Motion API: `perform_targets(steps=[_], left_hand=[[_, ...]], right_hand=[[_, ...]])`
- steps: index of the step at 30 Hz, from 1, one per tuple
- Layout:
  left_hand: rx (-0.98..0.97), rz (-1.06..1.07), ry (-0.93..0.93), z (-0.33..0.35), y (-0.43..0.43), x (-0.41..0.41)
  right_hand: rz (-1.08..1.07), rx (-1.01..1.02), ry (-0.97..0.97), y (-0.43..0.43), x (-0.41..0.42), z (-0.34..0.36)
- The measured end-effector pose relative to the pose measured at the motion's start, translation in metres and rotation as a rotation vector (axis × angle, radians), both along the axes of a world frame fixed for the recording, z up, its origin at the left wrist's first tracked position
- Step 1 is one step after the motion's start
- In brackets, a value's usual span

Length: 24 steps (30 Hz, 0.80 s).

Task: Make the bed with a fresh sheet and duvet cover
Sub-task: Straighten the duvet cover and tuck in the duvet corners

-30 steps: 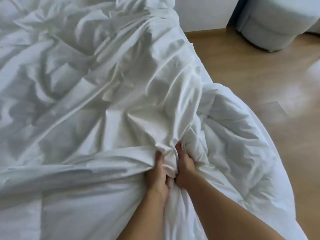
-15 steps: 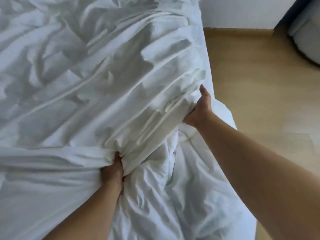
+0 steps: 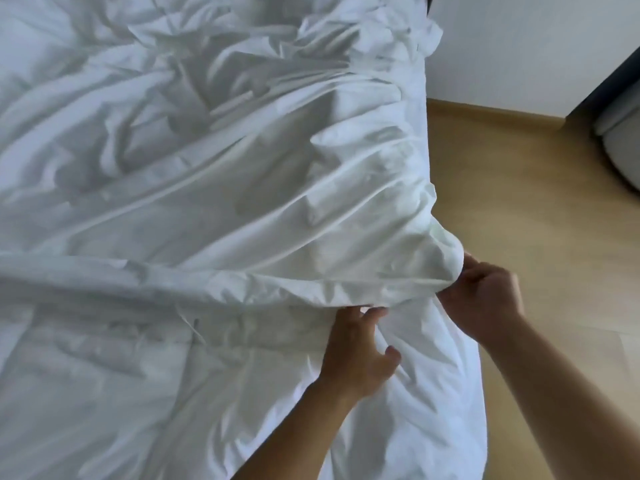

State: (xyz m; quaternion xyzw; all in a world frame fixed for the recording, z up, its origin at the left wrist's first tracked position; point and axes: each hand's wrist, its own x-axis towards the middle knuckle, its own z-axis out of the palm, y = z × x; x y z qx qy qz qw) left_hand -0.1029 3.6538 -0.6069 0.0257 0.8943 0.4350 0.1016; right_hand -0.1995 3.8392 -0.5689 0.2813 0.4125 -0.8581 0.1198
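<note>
- The duvet cover [image 3: 242, 202] lies crumpled and heavily creased over the bed. It fills the view from 9 o'clock round to 1 o'clock, and its near hem runs across the middle from 9 o'clock toward 4 o'clock.
- The right hand [image 3: 485, 299] is at 4 o'clock of the view. It is clenched round the near right corner of the duvet cover, where the cloth bunches into a rounded bulge just at the hand's 10 o'clock.
- The left hand [image 3: 360, 351] is at 5 o'clock and rests on the lower white layer [image 3: 138, 375]. Its fingers [image 3: 372, 311] are loosely extended, with the tips touching the hem of the duvet cover at the hand's 12 o'clock. The thumb sits apart at the hand's 3 o'clock, and the hand looks released, with nothing pinched.
- The two hands are near each other but apart, the right one at the left one's 2 o'clock.
- The lower white layer spreads out from under the hem and hangs over the bed's edge toward 5 o'clock.
- A light wooden floor [image 3: 519, 202] fills the 3 o'clock side, beside the bed.
- A white wall [image 3: 519, 46] stands at 1 o'clock.
- A grey piece of furniture [image 3: 620, 140] is cut off by the frame at 2 o'clock, well apart from the bed.
</note>
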Motion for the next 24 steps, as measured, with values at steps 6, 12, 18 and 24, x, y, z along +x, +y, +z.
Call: perform_targets(steps=[6, 12, 18, 24], left_hand=[[-0.050, 0.356, -0.110, -0.003, 0.033, -0.128], [0.092, 0.383, -0.131, -0.008, 0.069, -0.163], [0.393, 0.077, -0.419, 0.087, 0.039, -0.207], [-0.448, 0.104, -0.422, 0.074, 0.044, -0.226]], right_hand=[[0.279, 1.152, 0.450, -0.022, -0.060, -0.028], [0.368, 1.256, 0.310, -0.025, -0.106, -0.065], [0.094, 1.245, 0.557, 0.028, -0.105, -0.052], [0.422, 1.180, 0.610, 0.015, -0.081, -0.051]])
